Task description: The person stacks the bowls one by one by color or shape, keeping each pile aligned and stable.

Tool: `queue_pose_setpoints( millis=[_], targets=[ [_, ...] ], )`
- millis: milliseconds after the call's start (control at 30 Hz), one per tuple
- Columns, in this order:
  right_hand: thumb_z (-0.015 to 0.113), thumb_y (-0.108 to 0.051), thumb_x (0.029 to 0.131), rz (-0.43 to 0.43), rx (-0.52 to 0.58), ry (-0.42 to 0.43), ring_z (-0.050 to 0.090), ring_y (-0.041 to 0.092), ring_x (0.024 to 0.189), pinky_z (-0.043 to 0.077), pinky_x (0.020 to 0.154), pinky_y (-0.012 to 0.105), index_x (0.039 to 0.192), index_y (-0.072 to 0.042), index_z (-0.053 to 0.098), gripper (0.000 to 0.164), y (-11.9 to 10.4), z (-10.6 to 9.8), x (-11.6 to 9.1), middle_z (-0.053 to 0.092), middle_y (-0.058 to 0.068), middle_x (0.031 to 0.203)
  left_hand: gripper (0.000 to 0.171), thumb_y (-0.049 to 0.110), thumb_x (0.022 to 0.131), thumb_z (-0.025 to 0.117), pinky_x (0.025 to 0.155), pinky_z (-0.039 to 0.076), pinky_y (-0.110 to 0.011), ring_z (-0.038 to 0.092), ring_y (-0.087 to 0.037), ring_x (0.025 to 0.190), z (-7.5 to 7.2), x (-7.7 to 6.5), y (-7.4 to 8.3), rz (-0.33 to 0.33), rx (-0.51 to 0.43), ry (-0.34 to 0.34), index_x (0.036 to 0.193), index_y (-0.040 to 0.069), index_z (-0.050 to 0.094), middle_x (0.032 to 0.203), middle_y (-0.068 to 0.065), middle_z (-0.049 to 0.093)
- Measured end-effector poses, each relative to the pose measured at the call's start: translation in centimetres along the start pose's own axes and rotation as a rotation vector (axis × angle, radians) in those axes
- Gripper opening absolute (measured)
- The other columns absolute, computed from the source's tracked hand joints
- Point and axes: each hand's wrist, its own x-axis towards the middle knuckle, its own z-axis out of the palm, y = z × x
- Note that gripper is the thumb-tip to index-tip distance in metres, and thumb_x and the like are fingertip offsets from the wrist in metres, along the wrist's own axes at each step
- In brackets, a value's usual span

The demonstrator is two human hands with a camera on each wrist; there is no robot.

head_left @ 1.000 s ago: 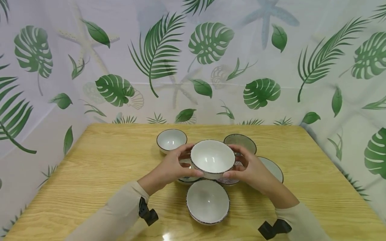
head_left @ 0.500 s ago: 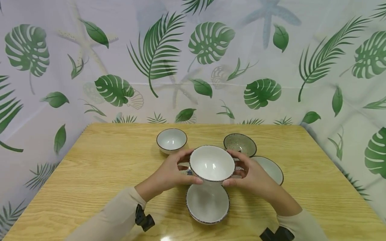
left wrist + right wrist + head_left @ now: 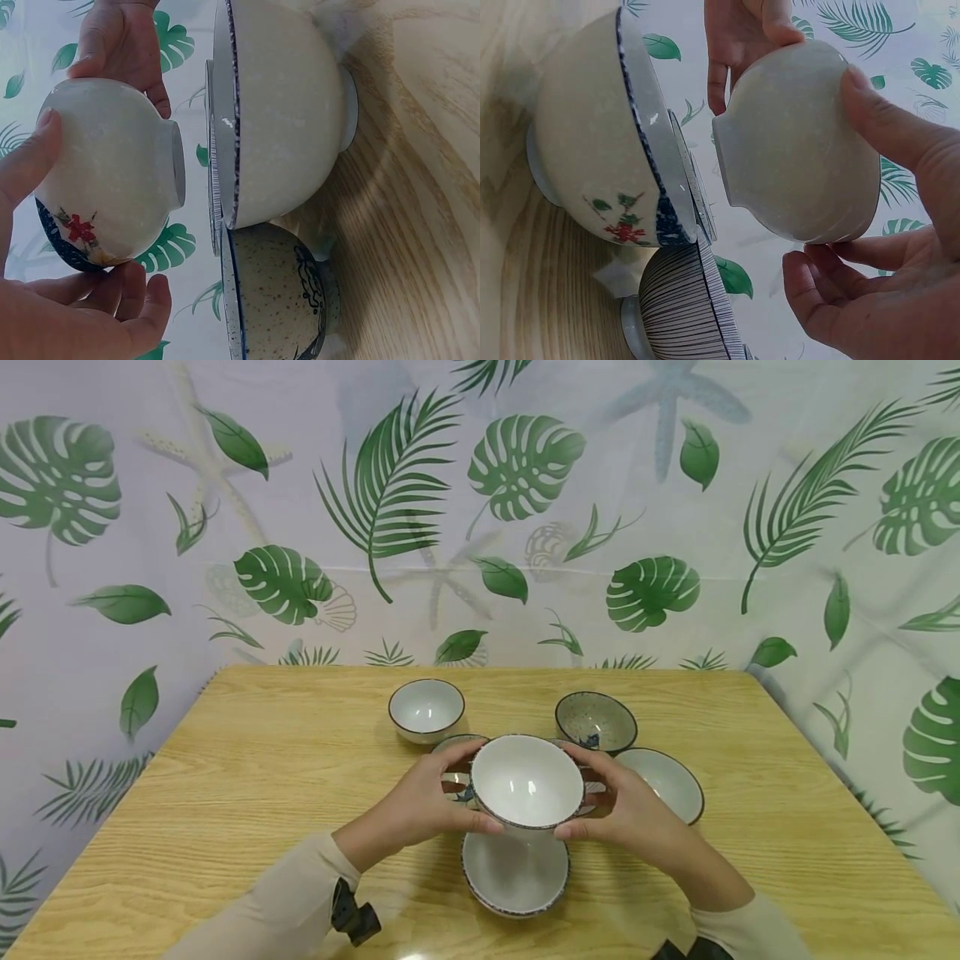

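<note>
Between both hands a white bowl (image 3: pixel 527 781) with a dark speckled rim is held up off the table. My left hand (image 3: pixel 420 802) grips its left side, thumb near the front rim and fingers behind. My right hand (image 3: pixel 630 797) grips the opposite side the same way. In the left wrist view the held bowl (image 3: pixel 112 165) shows a red flower and a dark blue patch outside. A similar white bowl (image 3: pixel 516 877) stands on the table below, nearer me, its far rim overlapped by the held one. It also bears a red flower, seen on this lower bowl (image 3: pixel 592 150) in the right wrist view.
Behind the hands stand a speckled bowl (image 3: pixel 274 289) and a striped bowl (image 3: pixel 686 300), mostly hidden in the head view. Farther back are a small white bowl (image 3: pixel 426 708), a brownish bowl (image 3: pixel 600 718) and a pale bowl (image 3: pixel 667 785). The wooden table (image 3: pixel 262 752) meets a leaf-print cloth.
Both hands have brought the held bowl toward me and over the nearer bowl. The other bowls stay in place.
</note>
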Motion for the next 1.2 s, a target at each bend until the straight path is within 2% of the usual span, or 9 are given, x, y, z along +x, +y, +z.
queue_pose_setpoints(
  millis=[200, 400, 600, 833, 1067, 1200],
  targets=[
    [0.084, -0.020, 0.064, -0.023, -0.056, 0.004, 0.053, 0.026, 0.099, 0.050, 0.078, 0.032, 0.137, -0.003, 0.042, 0.086, 0.2, 0.2, -0.4, 0.050, 0.012, 0.124, 0.089, 0.024, 0.062, 0.086, 0.089, 0.044, -0.033, 0.051, -0.018, 0.106, 0.2, -0.3, -0.1, 0.008, 0.012, -0.021, 0.138, 0.006, 0.043, 0.123, -0.003, 0.052],
    [0.084, -0.022, 0.064, -0.033, -0.084, 0.003, 0.053, 0.025, 0.096, 0.049, 0.079, 0.031, 0.134, 0.001, 0.044, 0.084, 0.5, 0.4, -0.7, 0.051, 0.012, 0.123, 0.088, 0.024, 0.063, 0.085, 0.088, 0.045, -0.032, 0.051, -0.017, 0.105, 0.4, -0.6, -0.4, 0.027, 0.047, -0.027, 0.137, 0.003, 0.043, 0.124, -0.005, 0.052],
    [0.084, -0.024, 0.063, -0.047, -0.112, 0.004, 0.052, 0.022, 0.094, 0.049, 0.079, 0.031, 0.134, 0.001, 0.045, 0.085, 0.6, 0.7, -1.0, 0.051, 0.011, 0.121, 0.088, 0.026, 0.063, 0.085, 0.086, 0.047, -0.033, 0.051, -0.017, 0.105, 0.6, -0.9, -0.8, 0.023, 0.039, -0.043, 0.137, 0.004, 0.042, 0.123, -0.004, 0.053],
    [0.085, -0.025, 0.061, -0.049, -0.100, -0.021, 0.053, 0.022, 0.096, 0.049, 0.081, 0.031, 0.133, 0.001, 0.044, 0.086, 0.8, 1.2, -1.6, 0.053, 0.011, 0.116, 0.092, 0.026, 0.063, 0.085, 0.087, 0.046, -0.036, 0.050, -0.020, 0.106, 1.1, -1.9, -1.1, -0.011, 0.041, -0.041, 0.138, 0.001, 0.039, 0.123, -0.006, 0.052],
    [0.084, -0.029, 0.061, -0.037, -0.113, -0.056, 0.055, 0.023, 0.097, 0.050, 0.081, 0.033, 0.134, 0.001, 0.043, 0.089, 1.1, 1.7, -2.3, 0.049, 0.013, 0.124, 0.095, 0.027, 0.062, 0.085, 0.087, 0.046, -0.034, 0.052, -0.021, 0.106, 1.6, -3.0, -1.2, -0.077, 0.021, -0.033, 0.139, -0.001, 0.037, 0.126, -0.009, 0.050],
    [0.085, -0.032, 0.060, -0.060, -0.144, -0.036, 0.053, 0.020, 0.098, 0.050, 0.079, 0.033, 0.133, 0.000, 0.045, 0.088, 1.4, 1.9, -2.5, 0.051, 0.010, 0.124, 0.093, 0.027, 0.061, 0.086, 0.087, 0.044, -0.036, 0.047, -0.020, 0.111, 1.9, -3.3, -1.3, -0.070, 0.049, -0.022, 0.138, 0.001, 0.040, 0.125, -0.007, 0.052]
  ],
)
